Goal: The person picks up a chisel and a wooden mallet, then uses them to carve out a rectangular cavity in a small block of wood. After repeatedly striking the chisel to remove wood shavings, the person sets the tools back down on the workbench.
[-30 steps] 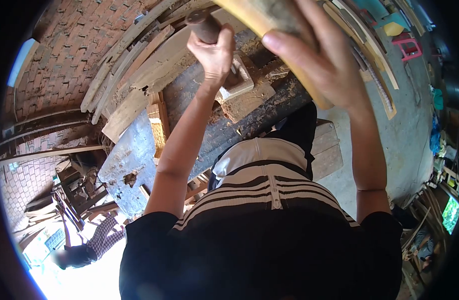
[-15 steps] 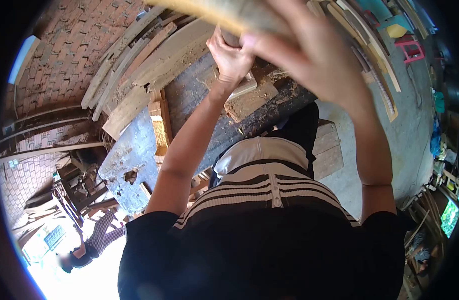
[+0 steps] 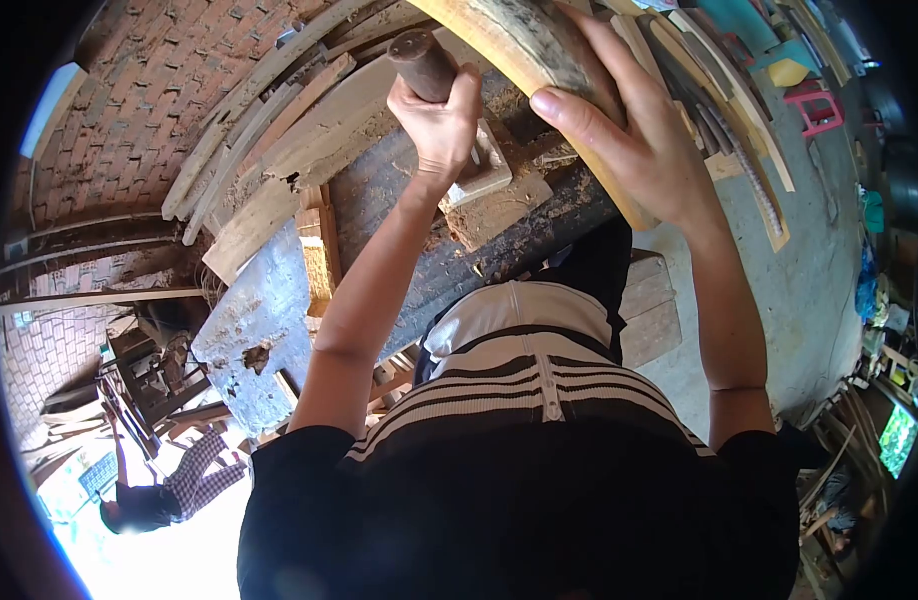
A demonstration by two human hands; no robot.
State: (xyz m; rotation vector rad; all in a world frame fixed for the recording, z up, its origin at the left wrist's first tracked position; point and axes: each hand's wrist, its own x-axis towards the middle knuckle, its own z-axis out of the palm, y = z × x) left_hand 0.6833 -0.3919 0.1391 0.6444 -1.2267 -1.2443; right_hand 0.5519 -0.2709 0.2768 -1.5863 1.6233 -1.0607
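Observation:
My left hand is closed round the dark, round-ended wooden handle of a chisel, which stands upright. Below the fist, its lower part meets a small pale wooden block with a recess in it. My right hand grips a thick curved piece of wood, yellow along its edge and dark and worn on its face, with the thumb on the near side. This piece is raised to the right of the chisel handle, apart from it. The pale block rests on a rougher brown board.
Chips and dust litter the dark work surface. A notched wooden bar lies at its left. Long curved boards are stacked along the far side. A pink stool stands at right. Another person is at lower left.
The curved piece of wood has moved right, away from the chisel handle, which now shows plainly. My left hand has shifted slightly left; my right hand is no longer blurred.

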